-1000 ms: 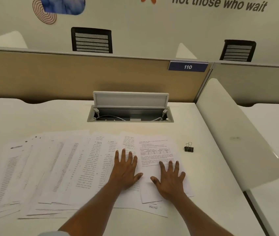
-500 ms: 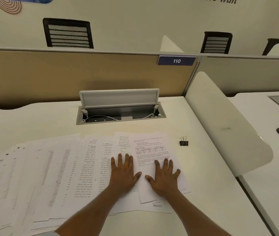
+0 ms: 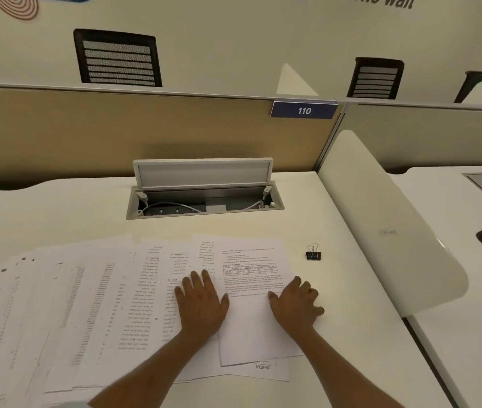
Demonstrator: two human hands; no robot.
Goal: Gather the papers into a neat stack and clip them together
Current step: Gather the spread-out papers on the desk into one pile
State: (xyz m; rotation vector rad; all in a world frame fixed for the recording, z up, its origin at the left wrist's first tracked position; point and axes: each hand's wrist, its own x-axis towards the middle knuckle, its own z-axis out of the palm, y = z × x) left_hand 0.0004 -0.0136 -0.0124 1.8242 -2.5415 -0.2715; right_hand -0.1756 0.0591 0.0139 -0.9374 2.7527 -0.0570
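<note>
Printed papers (image 3: 101, 304) lie fanned across the tabletop (image 3: 57, 213) from its left side to the middle. The left hand (image 3: 201, 304) rests flat on them, fingers straight and close together. The right hand (image 3: 295, 301) rests on the top sheet's right edge, fingers loosely spread. A binder clip (image 3: 313, 254) sits near the papers' right side, untouched.

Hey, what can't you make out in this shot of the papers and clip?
Head view:
Fanned white printed papers: cut off by left edge; count unknown.
Their print: too small.
Right hand: its curled fingers hide whether it pinches the top sheet.
Sheets under the flat left hand: covered.
</note>
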